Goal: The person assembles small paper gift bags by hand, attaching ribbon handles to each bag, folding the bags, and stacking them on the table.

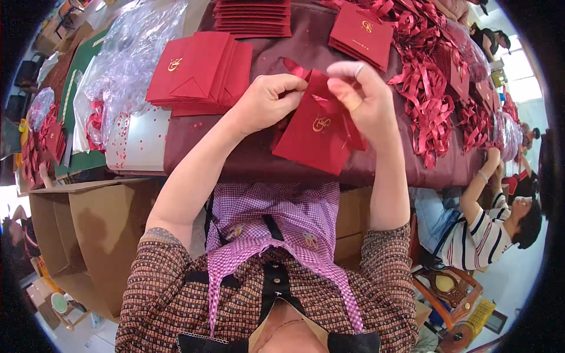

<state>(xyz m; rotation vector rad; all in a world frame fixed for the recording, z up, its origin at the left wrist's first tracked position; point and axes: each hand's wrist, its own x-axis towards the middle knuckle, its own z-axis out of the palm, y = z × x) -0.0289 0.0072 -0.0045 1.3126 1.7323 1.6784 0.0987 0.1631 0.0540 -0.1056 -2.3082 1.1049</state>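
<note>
Head view: a red paper bag (311, 144) tilts between both hands over the dark-red tablecloth (250, 156); the left hand (268, 103) pinches its upper-left edge, while the right hand (368, 100) curls upper right, grip unclear.

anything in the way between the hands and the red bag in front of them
Nothing visible blocks either hand: the left hand pinches at the upper left edge of the red bag, and the blurred right hand is at its upper right. A red ribbon lies across the bag's upper front.
</note>
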